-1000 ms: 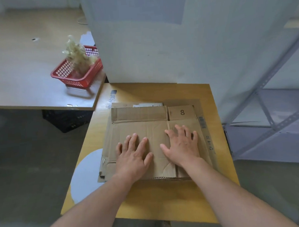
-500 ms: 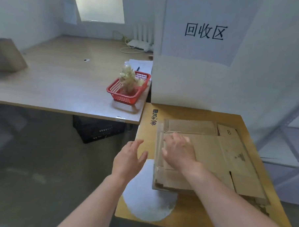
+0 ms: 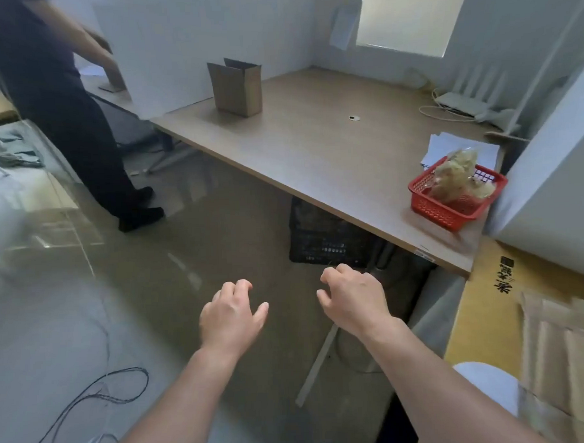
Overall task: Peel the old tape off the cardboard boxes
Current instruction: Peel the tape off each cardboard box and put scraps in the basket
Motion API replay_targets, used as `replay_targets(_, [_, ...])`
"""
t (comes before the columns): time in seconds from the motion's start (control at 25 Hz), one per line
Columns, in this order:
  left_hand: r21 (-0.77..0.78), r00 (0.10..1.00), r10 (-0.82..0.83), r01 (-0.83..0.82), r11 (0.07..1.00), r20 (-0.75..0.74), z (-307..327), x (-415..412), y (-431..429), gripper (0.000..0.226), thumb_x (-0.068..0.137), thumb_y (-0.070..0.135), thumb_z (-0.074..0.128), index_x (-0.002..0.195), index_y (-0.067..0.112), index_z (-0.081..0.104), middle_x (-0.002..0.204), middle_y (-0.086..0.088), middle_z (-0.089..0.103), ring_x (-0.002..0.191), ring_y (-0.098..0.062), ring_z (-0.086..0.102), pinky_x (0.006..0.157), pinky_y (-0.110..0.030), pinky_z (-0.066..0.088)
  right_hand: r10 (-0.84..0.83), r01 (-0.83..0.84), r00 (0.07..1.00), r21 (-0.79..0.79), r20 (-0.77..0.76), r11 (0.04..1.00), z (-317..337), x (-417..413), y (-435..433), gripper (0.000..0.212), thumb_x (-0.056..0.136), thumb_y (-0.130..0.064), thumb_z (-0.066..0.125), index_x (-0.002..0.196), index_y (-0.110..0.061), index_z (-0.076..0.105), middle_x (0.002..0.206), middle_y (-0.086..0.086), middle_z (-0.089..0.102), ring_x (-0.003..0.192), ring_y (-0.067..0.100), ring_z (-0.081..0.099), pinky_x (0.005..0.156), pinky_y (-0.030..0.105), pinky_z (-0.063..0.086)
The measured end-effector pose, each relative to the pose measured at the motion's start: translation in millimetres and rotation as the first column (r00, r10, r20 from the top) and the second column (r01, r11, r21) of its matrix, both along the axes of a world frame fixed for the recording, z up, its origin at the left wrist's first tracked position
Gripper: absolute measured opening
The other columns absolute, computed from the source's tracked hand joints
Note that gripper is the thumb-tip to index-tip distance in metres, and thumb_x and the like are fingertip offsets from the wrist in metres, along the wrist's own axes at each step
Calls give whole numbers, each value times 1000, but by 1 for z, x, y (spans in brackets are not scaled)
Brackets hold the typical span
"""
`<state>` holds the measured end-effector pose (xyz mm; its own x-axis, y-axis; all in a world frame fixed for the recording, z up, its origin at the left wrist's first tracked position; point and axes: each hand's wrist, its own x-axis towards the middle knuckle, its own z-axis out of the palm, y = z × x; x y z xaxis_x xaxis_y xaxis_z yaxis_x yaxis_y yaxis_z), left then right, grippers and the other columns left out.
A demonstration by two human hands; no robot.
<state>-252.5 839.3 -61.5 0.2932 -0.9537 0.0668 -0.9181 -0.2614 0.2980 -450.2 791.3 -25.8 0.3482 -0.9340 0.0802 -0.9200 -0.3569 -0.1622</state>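
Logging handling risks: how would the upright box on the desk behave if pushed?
The box stands tall on a narrow base, so a high push would probably tip it. Its top is open, so the walls likely flex when gripped. Low pushes may slide it.

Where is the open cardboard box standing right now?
In the head view, the open box stands upright at the far left end of the desk, just beside the white partition.

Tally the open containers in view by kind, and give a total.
Upright cardboard box: 1
Red basket: 1
Black crate: 1
Total: 3
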Motion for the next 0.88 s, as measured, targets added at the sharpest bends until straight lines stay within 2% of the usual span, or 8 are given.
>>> replay_targets(0.2, [-2,991,128,-128,992,-31,2,54,-9,49,90,52,53,129,22,48,120,1,53,112,-18,54,86,-30,42,140,-140,990,12,-29,990,2,66,-32,25,95,-36,41,106,-19,56,99,-1,58,82,22,58,69,30,36])
replay_targets(0.4, [-7,990,142,-142,990,18,-4,88,-56,54,91,53,51,135,24,44,128,2,49,120,-17,48,94,-31,37,184,-184,983,11,-7,983,-4,108,-87,26,95,-35,40,106,-18,56,101,0,58,84,23,59,75,32,41])
replay_targets(0.64, [-33,996,78,-76,997,53,1,130,-195,58,90,52,52,140,24,41,134,4,46,123,-14,47,97,-31,35,184,-184,982,-8,40,983,-7,147,-226,24,95,-34,40,102,-18,56,95,-2,57,77,21,57,72,31,41])
replay_targets(0.88, [-37,997,-8,11,999,73,27,144,-365,60,92,52,48,142,23,36,138,2,44,125,-15,45,100,-32,35,150,-149,988,-32,47,988,6,171,-380,27,95,-34,40,109,-20,58,105,2,60,88,26,58,78,34,38])
